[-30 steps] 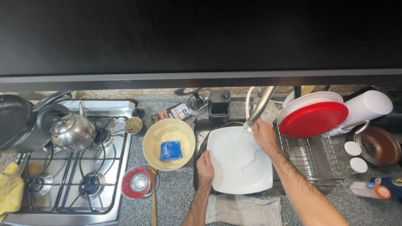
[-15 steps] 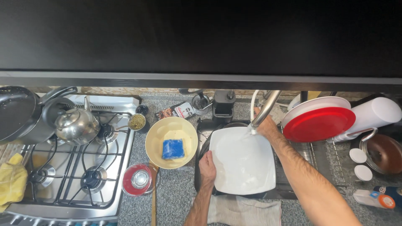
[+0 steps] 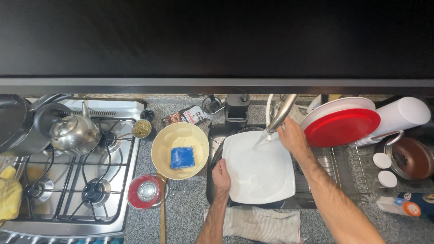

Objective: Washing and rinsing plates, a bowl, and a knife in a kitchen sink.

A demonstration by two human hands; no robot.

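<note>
The left hand [image 3: 221,177] has its grip clamped on the left edge of a square white plate [image 3: 258,167] over the sink [image 3: 216,140]. The right hand [image 3: 291,135] closes on the metal faucet [image 3: 279,116]. Glossy, wet ceramic could slip and chip against the sink wall.

Left hand [image 3: 221,177] gripping white plate [image 3: 259,168], right hand [image 3: 291,135] seemingly on faucet [image 3: 281,115]

There are two hands: the left hand [image 3: 221,177] and the right hand [image 3: 291,135]. One square white plate [image 3: 260,169] is at the centre, one yellow bowl [image 3: 180,138] holds one blue sponge [image 3: 182,157], one kettle [image 3: 74,131] stands at the left, and two small white lids [image 3: 382,160] [image 3: 387,179] lie at the right.
</note>
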